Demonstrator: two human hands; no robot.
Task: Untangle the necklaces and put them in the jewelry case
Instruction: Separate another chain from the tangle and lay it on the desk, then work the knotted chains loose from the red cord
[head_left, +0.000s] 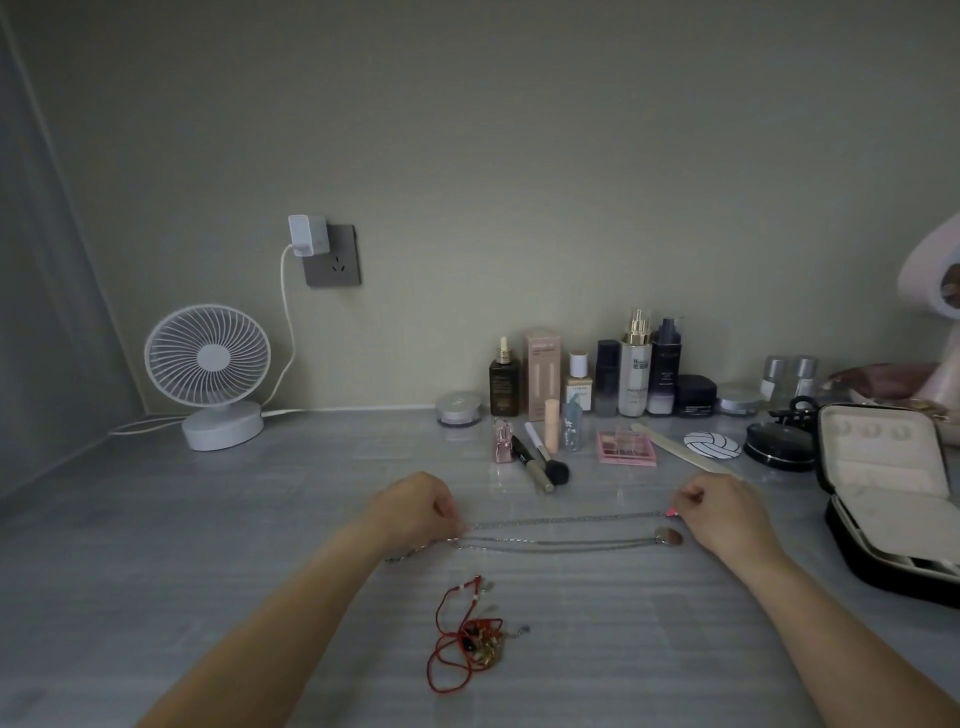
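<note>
A silver chain necklace (566, 519) is stretched taut across the table between my hands. My left hand (415, 506) pinches its left end and my right hand (724, 512) pinches its right end, where a small pink piece shows. Just below it a second silver necklace (561, 543) lies straight on the table, its oval pendant (669, 536) beside my right hand. A tangle of red cord necklaces with gold beads (470, 636) lies nearer to me. The black jewelry case (883, 493) stands open at the right, with a pale lining.
Cosmetic bottles (636, 364), brushes (540, 457), a pink palette (626, 448), a nail file (685, 456) and a black compact (779, 447) crowd the back right. A white desk fan (210, 374) stands at the back left, its cable running to a wall socket (332, 254).
</note>
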